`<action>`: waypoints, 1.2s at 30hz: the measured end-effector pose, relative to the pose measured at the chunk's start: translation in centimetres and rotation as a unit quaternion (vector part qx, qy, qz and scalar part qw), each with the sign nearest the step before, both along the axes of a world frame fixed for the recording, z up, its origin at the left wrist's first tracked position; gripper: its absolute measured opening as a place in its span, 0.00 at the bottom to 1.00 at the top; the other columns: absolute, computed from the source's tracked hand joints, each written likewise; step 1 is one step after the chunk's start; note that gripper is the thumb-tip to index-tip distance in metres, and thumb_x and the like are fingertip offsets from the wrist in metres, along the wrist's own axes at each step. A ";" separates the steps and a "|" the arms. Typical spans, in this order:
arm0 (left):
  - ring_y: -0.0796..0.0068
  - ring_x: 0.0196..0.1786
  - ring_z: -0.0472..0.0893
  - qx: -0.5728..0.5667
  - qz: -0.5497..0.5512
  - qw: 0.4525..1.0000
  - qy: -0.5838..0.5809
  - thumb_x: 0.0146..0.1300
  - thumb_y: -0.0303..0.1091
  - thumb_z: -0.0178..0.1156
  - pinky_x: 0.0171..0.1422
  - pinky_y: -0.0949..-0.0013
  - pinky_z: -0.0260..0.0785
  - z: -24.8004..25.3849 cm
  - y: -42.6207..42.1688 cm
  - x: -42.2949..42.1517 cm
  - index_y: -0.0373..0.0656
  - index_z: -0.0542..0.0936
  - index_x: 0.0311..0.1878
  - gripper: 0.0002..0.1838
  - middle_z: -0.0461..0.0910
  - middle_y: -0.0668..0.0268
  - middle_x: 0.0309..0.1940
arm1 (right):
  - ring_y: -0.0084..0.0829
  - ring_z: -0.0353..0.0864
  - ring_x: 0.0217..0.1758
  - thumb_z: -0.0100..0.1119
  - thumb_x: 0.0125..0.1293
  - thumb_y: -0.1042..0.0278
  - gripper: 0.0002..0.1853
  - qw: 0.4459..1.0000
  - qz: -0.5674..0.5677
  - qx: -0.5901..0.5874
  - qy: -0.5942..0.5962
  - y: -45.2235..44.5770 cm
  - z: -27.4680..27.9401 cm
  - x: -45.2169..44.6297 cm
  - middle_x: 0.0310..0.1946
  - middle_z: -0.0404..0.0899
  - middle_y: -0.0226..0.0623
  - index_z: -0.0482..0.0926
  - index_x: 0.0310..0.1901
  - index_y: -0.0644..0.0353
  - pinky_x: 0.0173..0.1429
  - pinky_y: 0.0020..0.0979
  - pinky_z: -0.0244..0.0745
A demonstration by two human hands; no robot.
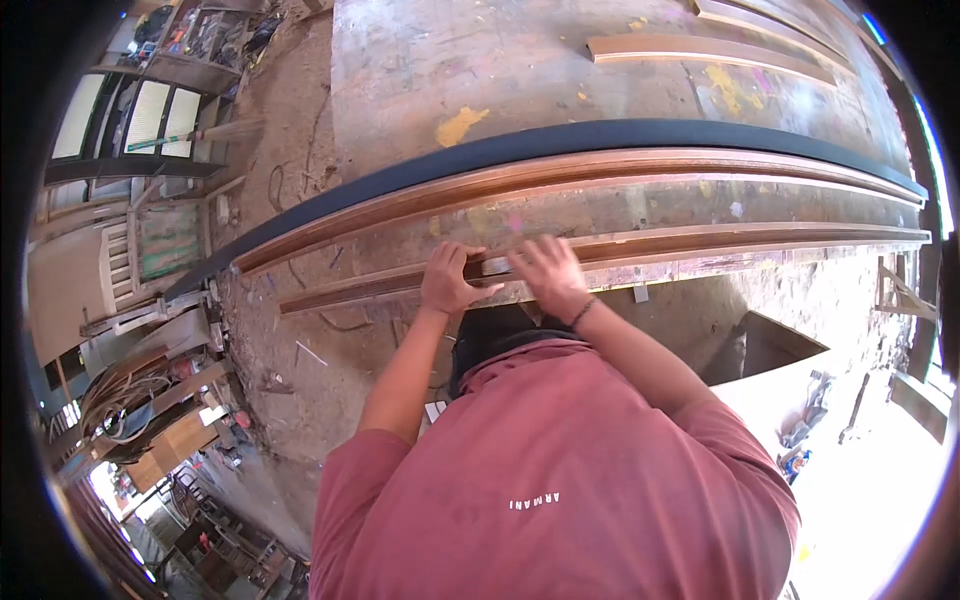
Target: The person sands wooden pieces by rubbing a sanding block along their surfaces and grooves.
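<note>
The hands rest on the near wooden strip (690,243); the left hand (452,278) lies across it, thumb spread from the fingers, so that the two seem to straddle the piece, though how firmly they press cannot be told; the right hand (548,274), just beside it, is blurred, its fingers bent down at a pale piece (495,266) that sits between the hands, and whether they pinch it cannot be told.

The near strip runs out to both sides of the hands, along the near edge of the desk (560,85); work on it looks to be under way rather than complete, but how much of its length is done does not show, as no clear line parts one stretch from another; beyond the hands lie a second long wooden strip (600,168) and, just behind that, a dark strip (600,135), both with no hand on them; farther off, ahead and to the right of the hands, lies a shorter strip (690,49), likewise untouched; whether any of these is finished or waiting cannot be judged.
</note>
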State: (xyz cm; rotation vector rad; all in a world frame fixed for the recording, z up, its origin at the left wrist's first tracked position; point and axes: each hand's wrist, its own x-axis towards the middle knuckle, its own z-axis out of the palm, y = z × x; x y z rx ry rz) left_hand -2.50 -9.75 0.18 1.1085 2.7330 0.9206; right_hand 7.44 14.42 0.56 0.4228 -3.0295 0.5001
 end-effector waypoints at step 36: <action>0.50 0.58 0.84 -0.014 -0.015 0.999 0.036 0.46 0.53 0.89 0.68 0.47 0.77 -0.9 -0.1 0.2 0.47 0.85 0.58 0.38 0.83 0.58 0.49 | 0.50 0.80 0.59 0.68 0.60 0.74 0.24 0.982 -0.171 -0.037 0.065 9.9 0.9 5.0 0.53 0.81 0.40 0.87 0.60 0.48 0.64 0.57 0.73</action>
